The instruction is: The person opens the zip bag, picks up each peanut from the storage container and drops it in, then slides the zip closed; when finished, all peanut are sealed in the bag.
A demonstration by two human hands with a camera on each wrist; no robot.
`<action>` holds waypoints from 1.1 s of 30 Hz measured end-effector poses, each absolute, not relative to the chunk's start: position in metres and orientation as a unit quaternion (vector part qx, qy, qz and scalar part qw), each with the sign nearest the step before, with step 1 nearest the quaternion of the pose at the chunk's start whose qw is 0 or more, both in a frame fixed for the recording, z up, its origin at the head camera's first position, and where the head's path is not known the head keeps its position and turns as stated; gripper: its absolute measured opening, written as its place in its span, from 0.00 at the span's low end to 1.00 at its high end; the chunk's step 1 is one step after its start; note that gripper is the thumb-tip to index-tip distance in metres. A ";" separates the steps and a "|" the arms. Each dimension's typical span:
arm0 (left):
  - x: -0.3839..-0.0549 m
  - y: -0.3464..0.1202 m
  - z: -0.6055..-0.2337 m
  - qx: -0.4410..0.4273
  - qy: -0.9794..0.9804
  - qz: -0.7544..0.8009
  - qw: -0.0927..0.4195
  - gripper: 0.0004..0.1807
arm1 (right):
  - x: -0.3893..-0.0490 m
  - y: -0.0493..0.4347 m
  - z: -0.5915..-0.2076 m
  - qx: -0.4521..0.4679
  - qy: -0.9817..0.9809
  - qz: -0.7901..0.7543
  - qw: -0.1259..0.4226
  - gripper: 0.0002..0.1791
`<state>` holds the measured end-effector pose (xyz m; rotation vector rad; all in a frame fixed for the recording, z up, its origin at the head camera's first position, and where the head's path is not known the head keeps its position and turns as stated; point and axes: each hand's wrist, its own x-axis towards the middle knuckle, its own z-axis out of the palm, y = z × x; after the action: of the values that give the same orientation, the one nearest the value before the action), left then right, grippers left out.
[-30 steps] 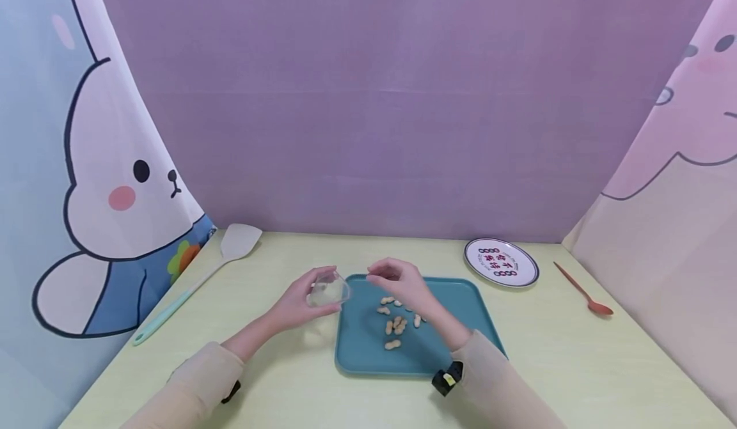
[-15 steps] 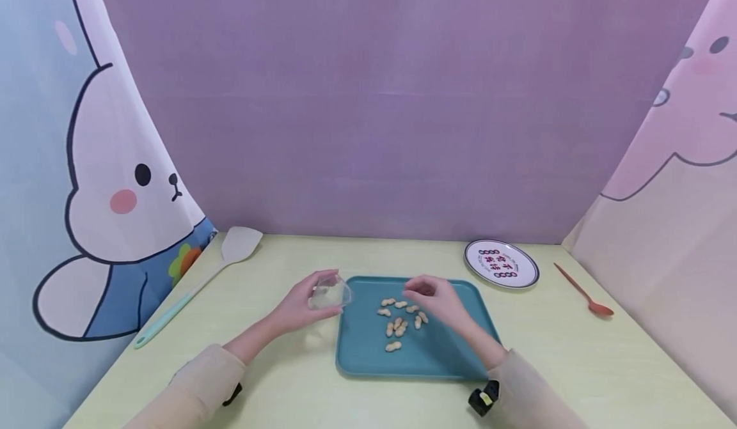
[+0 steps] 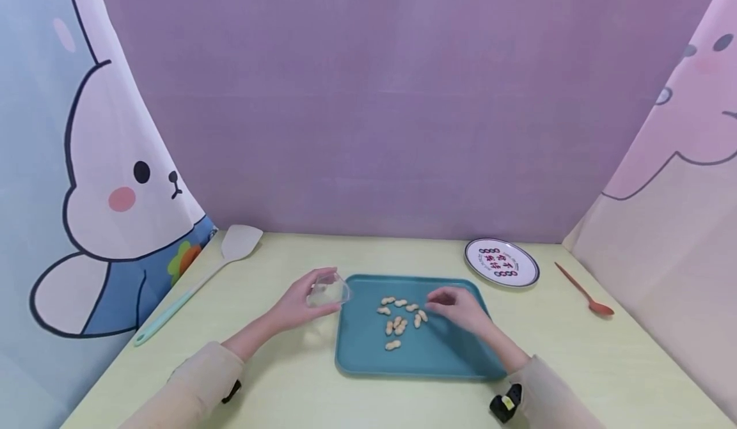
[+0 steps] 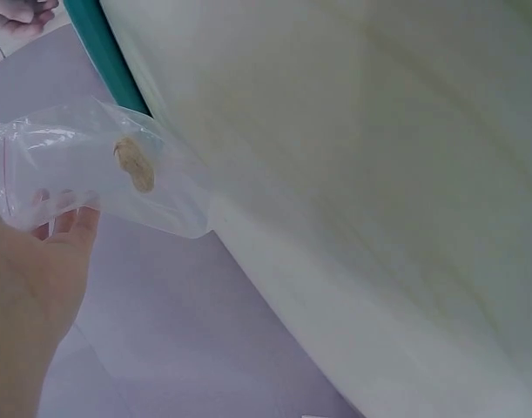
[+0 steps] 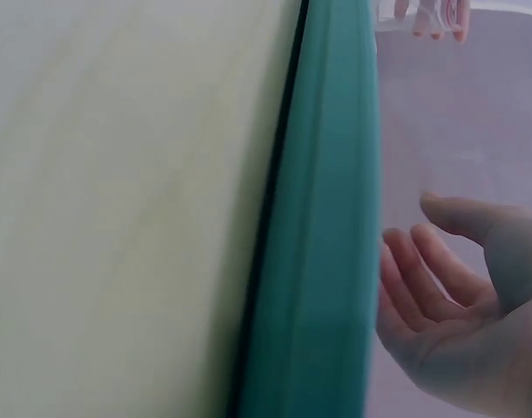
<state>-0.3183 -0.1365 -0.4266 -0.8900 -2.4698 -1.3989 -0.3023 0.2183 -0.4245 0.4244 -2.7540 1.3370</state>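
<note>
My left hand grips a clear plastic zip bag just off the tray's left side. One unshelled peanut lies inside it, as the left wrist view shows. Over the right half of the teal tray hovers my right hand, near the rightmost peanuts. In the right wrist view its fingers are loosely bent, thumb apart from them, with nothing held. Several unshelled peanuts lie scattered in the tray's middle and left part.
A white plate with red lettering stands at the back right, beside a reddish-brown spoon. Along the table's left edge lies a long spatula with a mint handle. A purple cloth closes off the back.
My right hand has moved right and a little down, from beside the bag to the tray's right half, uncovering peanuts beneath it. The left hand stays in place with the bag.
</note>
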 end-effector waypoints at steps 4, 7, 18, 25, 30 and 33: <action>-0.320 -0.137 -0.427 -0.298 -0.827 -0.470 0.080 0.38 | -0.303 0.221 -0.427 0.145 -0.893 0.427 -0.001 0.17; -0.321 -0.136 -0.428 -0.298 -0.826 -0.471 0.078 0.38 | -0.302 0.220 -0.427 0.156 -0.891 0.425 -0.017 0.17; -0.320 -0.136 -0.428 -0.297 -0.831 -0.464 0.080 0.38 | -0.307 0.217 -0.433 0.157 -0.905 0.393 -0.040 0.14; -0.320 -0.137 -0.430 -0.298 -0.831 -0.462 0.081 0.37 | -0.308 0.216 -0.435 0.164 -0.910 0.379 -0.039 0.09; -0.320 -0.137 -0.430 -0.297 -0.830 -0.464 0.080 0.38 | -0.308 0.219 -0.435 0.168 -0.912 0.373 -0.031 0.08; -0.319 -0.137 -0.429 -0.298 -0.830 -0.464 0.083 0.37 | -0.309 0.221 -0.434 0.168 -0.907 0.385 -0.023 0.08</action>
<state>-0.3191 -0.1367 -0.4293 -0.8901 -2.4791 -1.3854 -0.3085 0.2213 -0.4335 0.5364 -2.8935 1.2275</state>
